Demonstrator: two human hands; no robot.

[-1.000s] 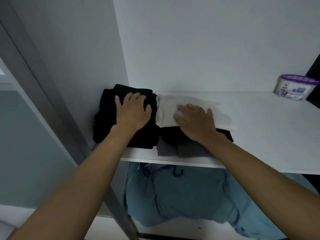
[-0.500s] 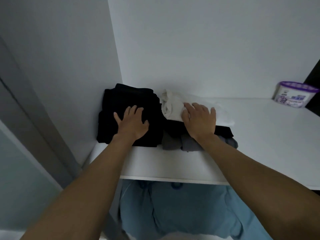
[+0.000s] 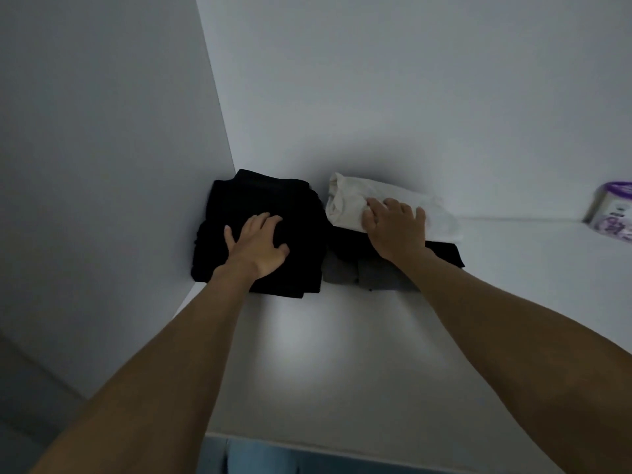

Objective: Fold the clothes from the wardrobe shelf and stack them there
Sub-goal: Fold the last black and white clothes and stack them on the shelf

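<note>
Both piles now sit deep in the back corner of the wardrobe shelf (image 3: 342, 354), with a wide strip of bare board in front of them; half a second ago they lay much nearer the front edge. The left hand (image 3: 256, 242) rests palm down on the folded black stack (image 3: 266, 196), which lies against the side wall (image 3: 119, 165). Its grip is loose, the fingers spread and holding nothing. The right hand (image 3: 396, 227) lies flat on the white garment (image 3: 345, 203), fingers straight, its grip likewise slack, pressing rather than holding. That white piece tops a black garment (image 3: 444, 253) and a grey one (image 3: 342, 271), just beside the black stack. The purple-lidded tub (image 3: 612, 210) stays far to the right. Less of the blue clothing (image 3: 273, 456) below the shelf shows than before.
</note>
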